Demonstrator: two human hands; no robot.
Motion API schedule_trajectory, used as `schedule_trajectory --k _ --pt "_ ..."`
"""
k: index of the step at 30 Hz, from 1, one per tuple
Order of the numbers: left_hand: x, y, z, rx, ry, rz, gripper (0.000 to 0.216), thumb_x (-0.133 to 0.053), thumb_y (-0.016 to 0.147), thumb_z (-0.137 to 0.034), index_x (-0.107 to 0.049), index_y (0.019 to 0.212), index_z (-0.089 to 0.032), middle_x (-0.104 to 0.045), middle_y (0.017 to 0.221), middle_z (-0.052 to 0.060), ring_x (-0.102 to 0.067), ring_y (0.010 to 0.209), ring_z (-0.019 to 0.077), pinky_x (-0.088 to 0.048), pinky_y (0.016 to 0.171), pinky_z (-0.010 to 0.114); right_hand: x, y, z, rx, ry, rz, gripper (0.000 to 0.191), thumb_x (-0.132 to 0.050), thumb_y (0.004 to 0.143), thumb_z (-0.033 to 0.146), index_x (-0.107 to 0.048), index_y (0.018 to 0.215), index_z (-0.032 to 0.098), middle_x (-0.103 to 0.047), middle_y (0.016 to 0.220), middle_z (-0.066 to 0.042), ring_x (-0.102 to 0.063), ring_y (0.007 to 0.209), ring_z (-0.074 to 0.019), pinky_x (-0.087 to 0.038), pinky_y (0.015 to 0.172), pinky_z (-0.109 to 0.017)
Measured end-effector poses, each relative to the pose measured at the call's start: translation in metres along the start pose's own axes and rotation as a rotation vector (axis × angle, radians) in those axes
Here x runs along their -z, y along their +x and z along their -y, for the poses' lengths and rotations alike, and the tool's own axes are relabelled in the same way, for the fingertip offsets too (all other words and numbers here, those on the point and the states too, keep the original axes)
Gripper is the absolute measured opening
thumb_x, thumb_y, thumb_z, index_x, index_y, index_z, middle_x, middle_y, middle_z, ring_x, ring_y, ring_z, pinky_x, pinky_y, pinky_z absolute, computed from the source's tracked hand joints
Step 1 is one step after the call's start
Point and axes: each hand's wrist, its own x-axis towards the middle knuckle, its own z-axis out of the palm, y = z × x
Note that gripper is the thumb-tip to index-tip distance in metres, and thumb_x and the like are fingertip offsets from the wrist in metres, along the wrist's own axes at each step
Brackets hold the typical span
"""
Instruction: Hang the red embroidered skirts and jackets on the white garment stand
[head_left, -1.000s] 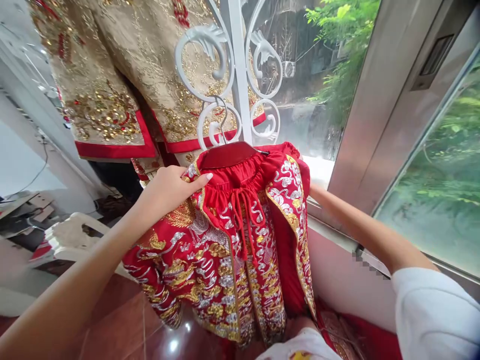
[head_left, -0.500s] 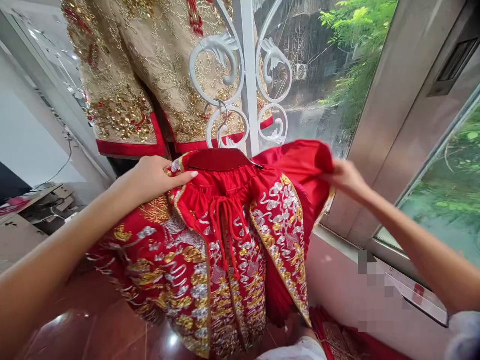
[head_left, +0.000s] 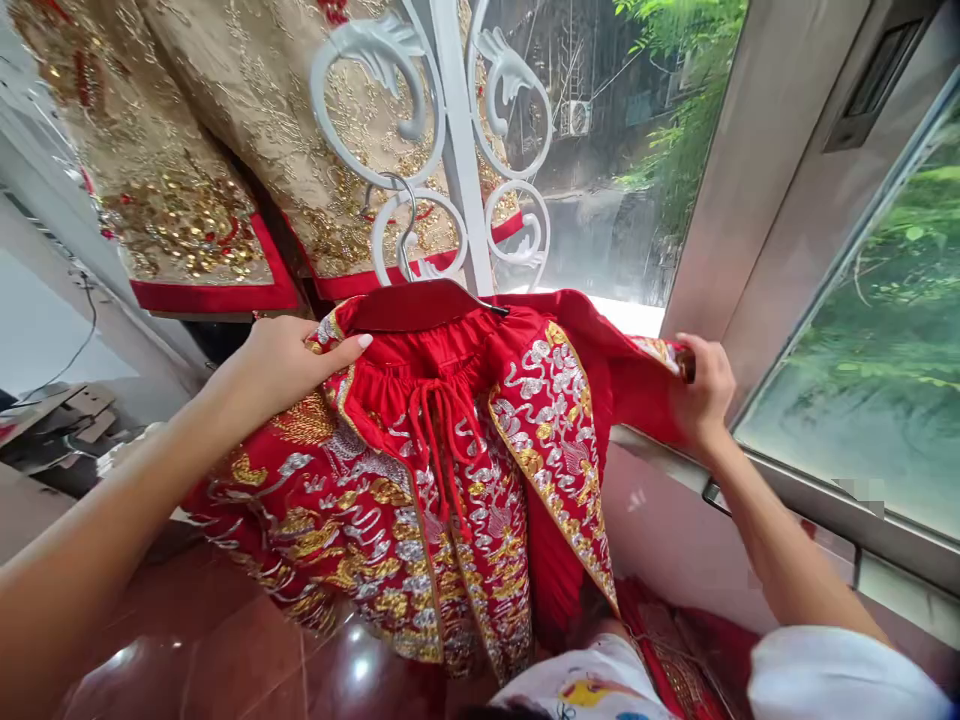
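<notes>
A red jacket [head_left: 360, 530] with gold and silver embroidery hangs open in front of me, over a red embroidered skirt [head_left: 491, 560] with a tied red cord [head_left: 442, 450] at its gathered waist. The metal hanger hook [head_left: 411, 225] rises above the collar against white scrollwork. My left hand [head_left: 289, 355] is closed on the jacket's left shoulder near the collar, thumb on top. At the right, my right hand [head_left: 705, 385] grips the jacket's other side, pulled outward, its red inner face showing. A small dark patch shows by those fingers; I cannot tell what it is.
Behind hangs a beige garment [head_left: 217, 220] with gold sequins and red trim. A white metal scroll stand [head_left: 461, 150] rises before the window. A metal door frame [head_left: 757, 170] stands at right. Red fabric [head_left: 675, 650] lies low by the wall; a cluttered table [head_left: 60, 430] is at left.
My right hand has moved outward to the right and stretched the jacket's side flatter. My left hand keeps its hold near the collar. The view has shifted slightly.
</notes>
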Motion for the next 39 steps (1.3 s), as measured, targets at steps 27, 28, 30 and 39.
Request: schedule_trajectory --k 27,28,30,39 --pt "-0.078 0.023 -0.203 -0.486 0.055 -0.328 0.033 -0.031 0.088 -0.004 -0.060 0.103 -0.008 -0.064 0.100 0.016 -0.058 0.097 0.0235 -0.042 0.091 0.041 0.046 0.136 0.114 0.268 0.123 0.147 0.020 -0.050 0.074 0.012 -0.069 0.077 0.012 -0.064 0.069 -0.002 -0.057 0.067 -0.0147 -0.043 0.062 -0.025" --pt "-0.079 0.021 -0.202 -0.478 0.040 -0.350 0.034 -0.030 0.088 -0.003 -0.061 0.102 -0.009 -0.064 0.099 0.015 -0.058 0.098 0.0230 -0.042 0.092 0.042 0.057 0.133 0.123 0.310 0.063 0.101 0.024 -0.047 0.074 0.008 -0.071 0.079 0.012 -0.065 0.071 -0.003 -0.058 0.068 -0.0148 -0.043 0.064 -0.025" --pt "-0.083 0.016 -0.200 -0.473 -0.015 -0.394 0.036 -0.029 0.088 -0.003 -0.061 0.103 -0.008 -0.064 0.102 0.015 -0.057 0.101 0.0232 -0.040 0.098 0.045 0.073 0.123 0.137 0.369 -0.008 0.018 0.032 -0.044 0.075 0.004 -0.072 0.087 0.012 -0.069 0.078 -0.005 -0.060 0.072 -0.0148 -0.043 0.067 -0.025" --pt "-0.133 0.009 -0.187 -0.827 -0.088 -0.443 0.051 -0.035 0.088 -0.007 -0.043 0.138 -0.015 -0.049 0.138 0.011 -0.040 0.133 0.0249 -0.027 0.115 0.048 0.088 0.123 0.169 0.402 -0.155 -0.140 0.036 -0.041 0.076 0.006 -0.073 0.091 0.014 -0.067 0.082 -0.007 -0.061 0.080 -0.0164 -0.046 0.072 -0.028"
